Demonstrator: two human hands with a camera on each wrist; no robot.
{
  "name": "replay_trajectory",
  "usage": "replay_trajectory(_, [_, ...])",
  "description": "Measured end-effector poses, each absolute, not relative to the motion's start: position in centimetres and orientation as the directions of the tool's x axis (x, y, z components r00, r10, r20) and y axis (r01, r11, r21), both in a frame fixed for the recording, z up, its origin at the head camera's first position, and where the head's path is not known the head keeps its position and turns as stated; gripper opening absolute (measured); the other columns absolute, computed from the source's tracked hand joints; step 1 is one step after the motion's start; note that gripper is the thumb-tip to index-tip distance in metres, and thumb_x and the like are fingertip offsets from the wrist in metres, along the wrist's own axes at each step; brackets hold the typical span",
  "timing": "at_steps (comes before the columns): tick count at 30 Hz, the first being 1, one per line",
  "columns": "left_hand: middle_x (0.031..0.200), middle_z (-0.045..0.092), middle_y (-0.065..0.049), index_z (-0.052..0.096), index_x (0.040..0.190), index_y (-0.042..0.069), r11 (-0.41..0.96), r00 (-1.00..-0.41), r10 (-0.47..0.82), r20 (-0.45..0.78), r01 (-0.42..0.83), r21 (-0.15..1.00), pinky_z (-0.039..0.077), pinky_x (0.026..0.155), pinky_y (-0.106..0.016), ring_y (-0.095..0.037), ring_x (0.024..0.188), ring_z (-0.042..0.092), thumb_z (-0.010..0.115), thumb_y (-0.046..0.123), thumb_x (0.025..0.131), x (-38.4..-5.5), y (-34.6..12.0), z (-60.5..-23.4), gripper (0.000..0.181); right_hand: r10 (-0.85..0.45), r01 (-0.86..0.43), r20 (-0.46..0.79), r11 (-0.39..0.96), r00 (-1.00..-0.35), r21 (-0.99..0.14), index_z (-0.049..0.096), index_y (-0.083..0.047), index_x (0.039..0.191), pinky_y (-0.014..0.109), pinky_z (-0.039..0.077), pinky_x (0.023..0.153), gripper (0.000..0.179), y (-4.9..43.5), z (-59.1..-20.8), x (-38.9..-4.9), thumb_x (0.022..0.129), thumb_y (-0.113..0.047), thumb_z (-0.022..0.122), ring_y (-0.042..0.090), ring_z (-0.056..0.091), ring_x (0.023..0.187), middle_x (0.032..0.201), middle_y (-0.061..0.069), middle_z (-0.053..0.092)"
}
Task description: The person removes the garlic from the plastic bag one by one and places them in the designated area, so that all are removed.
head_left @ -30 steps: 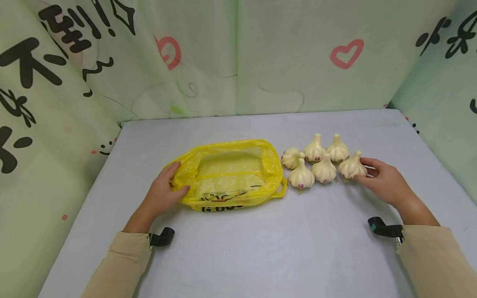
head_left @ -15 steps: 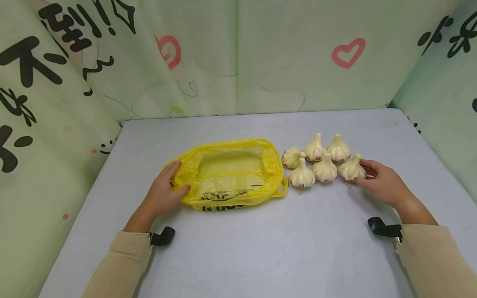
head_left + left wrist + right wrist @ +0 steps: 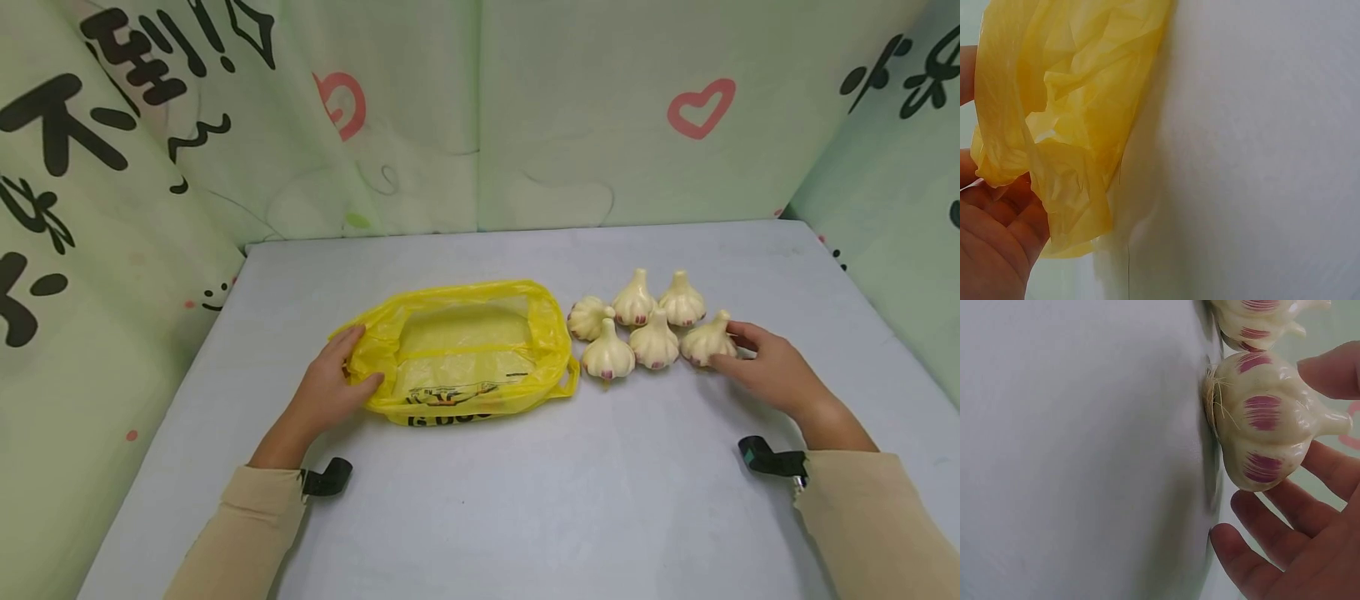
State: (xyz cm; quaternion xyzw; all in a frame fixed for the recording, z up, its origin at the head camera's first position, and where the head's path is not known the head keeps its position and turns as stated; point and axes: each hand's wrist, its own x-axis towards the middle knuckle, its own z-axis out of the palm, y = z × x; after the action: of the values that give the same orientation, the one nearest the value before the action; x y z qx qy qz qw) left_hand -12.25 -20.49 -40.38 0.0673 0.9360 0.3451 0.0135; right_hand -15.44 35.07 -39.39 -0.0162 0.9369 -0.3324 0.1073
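A yellow plastic bag (image 3: 465, 354) lies on the table with its mouth spread wide toward me. My left hand (image 3: 330, 379) holds its left rim between thumb and fingers; the left wrist view shows crumpled yellow film (image 3: 1079, 194) against the fingers. To the right of the bag, several white garlic bulbs (image 3: 652, 340) stand in a close group. My right hand (image 3: 776, 367) holds the rightmost garlic bulb (image 3: 707, 340) from the side, its stem leaning right. In the right wrist view that bulb (image 3: 1266, 422) shows purple streaks and a tuft of roots, its base by the tabletop.
A pale cloth covers the table (image 3: 525, 508). Green printed curtains (image 3: 570, 125) rise behind it and on both sides. Black wrist cameras (image 3: 327, 477) sit at both cuffs, and beige sleeves (image 3: 870, 517) cover the forearms.
My right hand and the rightmost garlic bulb have shifted slightly left and down, bringing the bulb closer to its neighbour. The left hand and the bag have stayed put.
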Motion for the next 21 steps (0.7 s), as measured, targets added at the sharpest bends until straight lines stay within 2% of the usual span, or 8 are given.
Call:
replay_trajectory(5, [0.158,0.029,-0.025,0.031,0.153,-0.006,0.75,-0.99,0.136,0.022,0.117,0.651,0.027,0.114,-0.058,-0.043,0.144,0.026,0.066,0.021,0.092,-12.22,-20.48,-40.46,0.076,-0.072,0.058,-0.186,0.789,-0.98,-0.611,0.029,0.017,0.146,0.068,0.037,0.096,0.086,34.96,-39.52,-15.37,0.097,-0.045,0.062,0.056,0.035,0.129,0.142,0.042,0.036])
replay_trajectory(9, [0.158,0.029,-0.024,0.031,0.154,-0.006,0.747,-0.99,0.136,0.025,0.119,0.654,0.027,0.114,-0.058,-0.043,0.145,0.026,0.066,0.021,0.092,-12.2,-20.53,-40.63,0.076,-0.064,0.053,-0.166,0.786,-0.984,-0.616,0.032,0.017,0.145,0.065,0.039,0.094,0.084,34.95,-39.71,-15.33,0.096,-0.043,0.064,0.054,0.039,0.126,0.141,0.04,0.039])
replay_trajectory(21, [0.157,0.03,-0.025,0.031,0.153,-0.006,0.745,-0.99,0.138,0.019,0.117,0.657,0.026,0.114,-0.058,-0.043,0.144,0.026,0.066,0.021,0.093,-12.17,-20.46,-40.42,0.075,-0.072,0.042,-0.16,0.79,-0.984,-0.612,0.033,0.017,0.144,0.068,0.036,0.098,0.08,34.94,-39.58,-15.47,0.097,-0.041,0.064,0.056,0.037,0.128,0.14,0.042,0.039])
